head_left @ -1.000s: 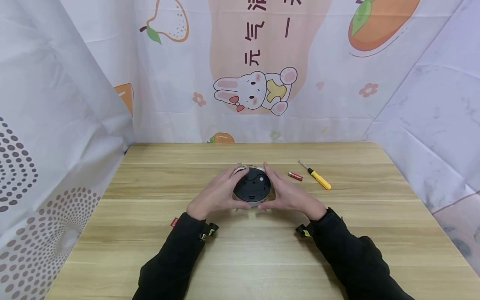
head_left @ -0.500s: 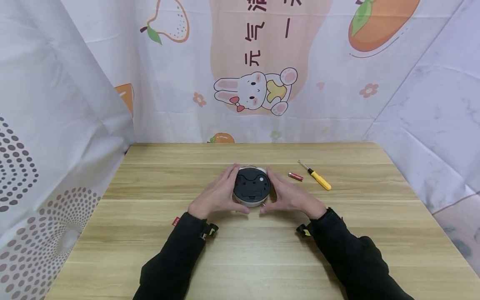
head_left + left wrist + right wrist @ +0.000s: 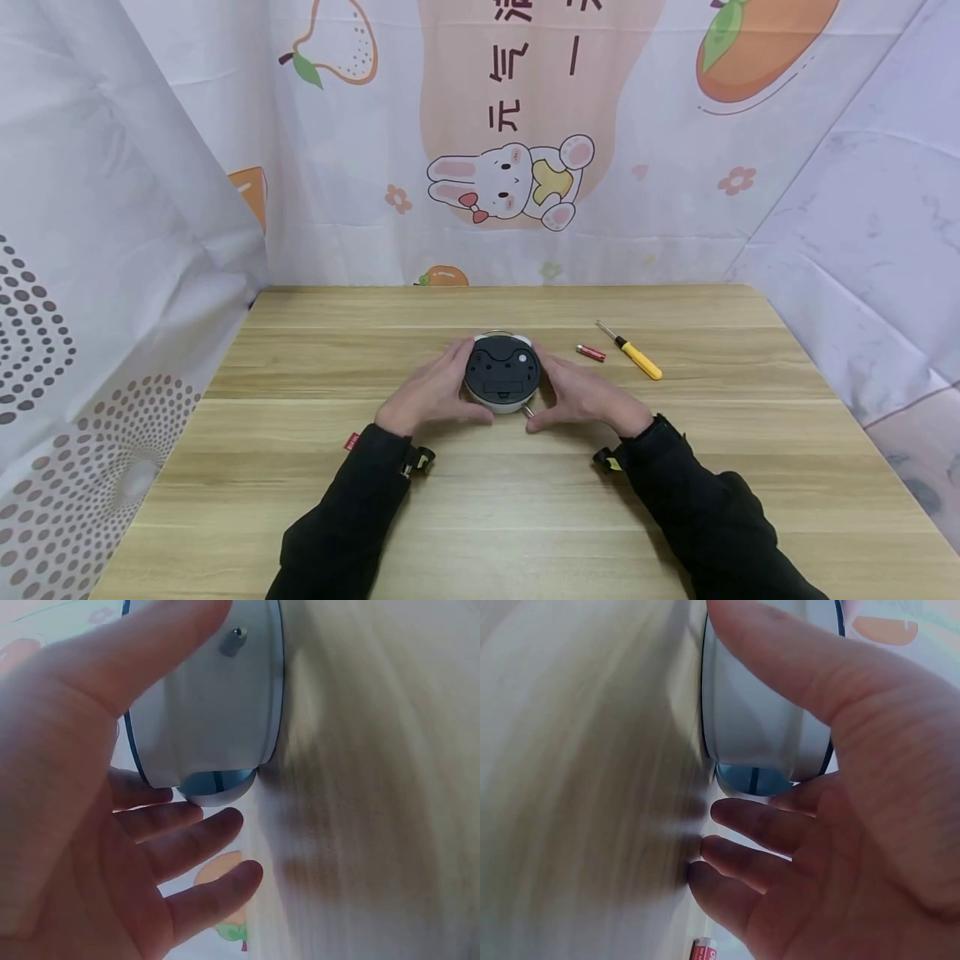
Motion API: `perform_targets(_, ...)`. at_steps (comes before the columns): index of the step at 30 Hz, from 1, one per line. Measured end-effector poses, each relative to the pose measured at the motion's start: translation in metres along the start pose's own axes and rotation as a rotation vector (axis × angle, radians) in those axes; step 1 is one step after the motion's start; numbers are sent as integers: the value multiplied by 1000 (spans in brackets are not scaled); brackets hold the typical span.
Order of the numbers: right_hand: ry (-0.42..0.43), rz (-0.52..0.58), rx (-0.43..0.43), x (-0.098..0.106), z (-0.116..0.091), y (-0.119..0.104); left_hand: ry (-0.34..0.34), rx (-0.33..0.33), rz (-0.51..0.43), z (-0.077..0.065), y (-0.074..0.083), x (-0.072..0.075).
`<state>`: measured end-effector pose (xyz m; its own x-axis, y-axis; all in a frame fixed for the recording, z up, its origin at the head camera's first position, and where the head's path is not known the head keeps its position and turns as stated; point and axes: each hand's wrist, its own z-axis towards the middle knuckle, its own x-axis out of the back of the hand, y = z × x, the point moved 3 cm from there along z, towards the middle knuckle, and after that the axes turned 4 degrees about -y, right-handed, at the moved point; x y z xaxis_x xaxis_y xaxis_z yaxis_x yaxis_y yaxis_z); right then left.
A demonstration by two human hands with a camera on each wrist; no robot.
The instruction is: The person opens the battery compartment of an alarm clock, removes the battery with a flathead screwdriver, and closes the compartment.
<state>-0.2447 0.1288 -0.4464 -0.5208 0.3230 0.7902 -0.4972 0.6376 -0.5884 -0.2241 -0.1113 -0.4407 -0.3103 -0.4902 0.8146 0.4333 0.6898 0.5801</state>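
A round alarm clock (image 3: 502, 371) lies face down on the table, its black back with the battery cover turned up. In the left wrist view its pale side wall (image 3: 206, 712) shows, with a small metal foot and a bell (image 3: 221, 793). My left hand (image 3: 437, 390) rests at its left side, fingers loosely extended and some fingertips by the bell. On the other side my right hand (image 3: 581, 390) lies close, its fingers (image 3: 757, 825) relaxed and spread near the second bell. Both thumbs stand at the clock's near side; whether they touch it I cannot tell.
To the right of the clock lies a red battery (image 3: 591, 353). Beyond it is a screwdriver (image 3: 636, 357) with a yellow handle. The wooden table (image 3: 495, 517) ends at a printed white curtain (image 3: 337, 192) at the back.
The left fingers have moved off the clock's top edge to its side. Both thumbs have drawn apart from its near edge. The clock now lies slightly further left, with a foot showing.
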Motion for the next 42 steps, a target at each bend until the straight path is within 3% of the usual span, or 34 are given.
perform_targets(6, 16, -23, 11, -1, 2, 1, -14, 50, 9, 0, -2, 0)
perform_targets(13, 50, -51, 56, -2, 3, 2, -20, 50, 22, -1, -3, 1)
perform_targets(21, 67, 163, 173, 7, 1, -2, -19, -2, 45, 0, -1, 3)
perform_targets(25, 93, 200, 233, 13, 2, -5, -17, -61, 30, 0, 0, 2)
perform_targets(29, 114, 237, 230, 15, 2, -7, -36, -90, 15, 1, 0, 0)
perform_targets(38, 181, 320, 173, 25, -6, -38, -112, -34, 4, 2, 0, -4)
perform_targets(42, 196, 324, 187, 17, 0, -22, -137, -17, -22, 2, 3, -5)
